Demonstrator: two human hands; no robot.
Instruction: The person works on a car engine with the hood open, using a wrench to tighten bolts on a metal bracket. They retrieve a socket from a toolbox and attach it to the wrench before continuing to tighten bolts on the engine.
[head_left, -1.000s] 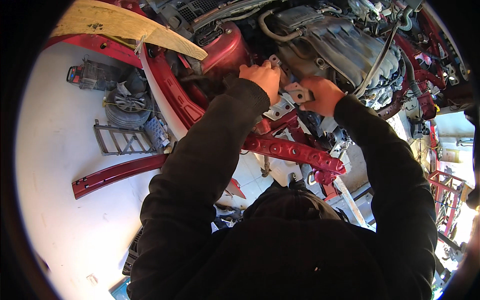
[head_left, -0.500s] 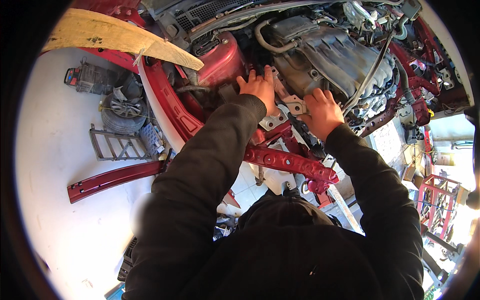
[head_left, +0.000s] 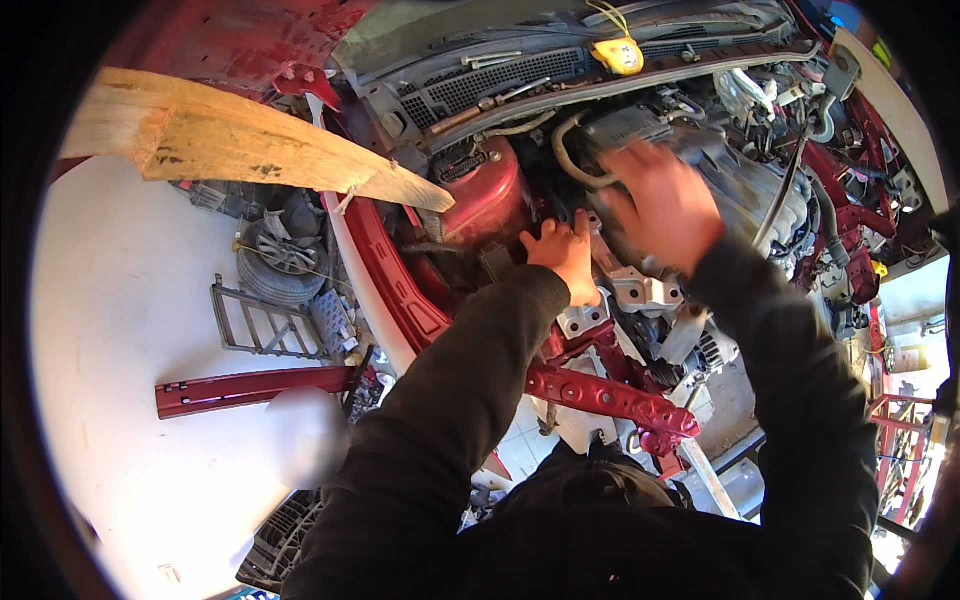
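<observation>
My left hand (head_left: 563, 258) rests with spread fingers on and beside a metal mount bracket (head_left: 645, 292) in the engine bay, next to the red strut tower (head_left: 495, 200). My right hand (head_left: 666, 208) is raised above the bracket, over the dark engine cover (head_left: 755, 180); motion smears its fingers, so its grip is unclear. The red front frame member (head_left: 610, 398) crosses below both hands.
A wooden plank (head_left: 240, 135) juts across the upper left. A yellow object (head_left: 620, 57) and loose tools (head_left: 495, 100) lie along the cowl. A wheel (head_left: 270, 275) and metal grate (head_left: 255, 325) are at left.
My right hand has lifted off the bracket and moved up and toward the engine cover. My left hand's fingers have spread. The view has shifted, showing more cowl and windscreen.
</observation>
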